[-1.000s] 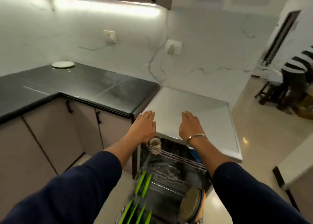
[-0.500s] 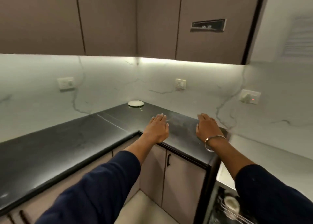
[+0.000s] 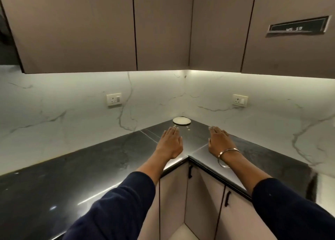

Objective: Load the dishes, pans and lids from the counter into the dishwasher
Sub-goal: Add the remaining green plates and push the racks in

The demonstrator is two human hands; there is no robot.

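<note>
Reaching with left hand [image 3: 170, 143] and right hand [image 3: 218, 141], both flat and empty, toward white plate [image 3: 181, 120] in far counter [image 3: 72, 171] corner; next, probably gripping its rim.

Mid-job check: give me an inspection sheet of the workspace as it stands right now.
Surface: black L-shaped counter, glossy, with light reflections.
Job's things: one white plate lying flat in the back corner; the dishwasher is out of view.
Clutter: a few small white specks on the counter just in front of the plate.
Hands: left hand and right hand both flat, palms down, fingers straight, holding nothing; whether they touch the counter cannot be told. A metal bangle is on the right wrist.
Cables: nothing seen.
Surroundings: marble-look backsplash with two wall sockets, upper cabinets with an under-cabinet light strip, lower cabinet doors with black handles.
</note>
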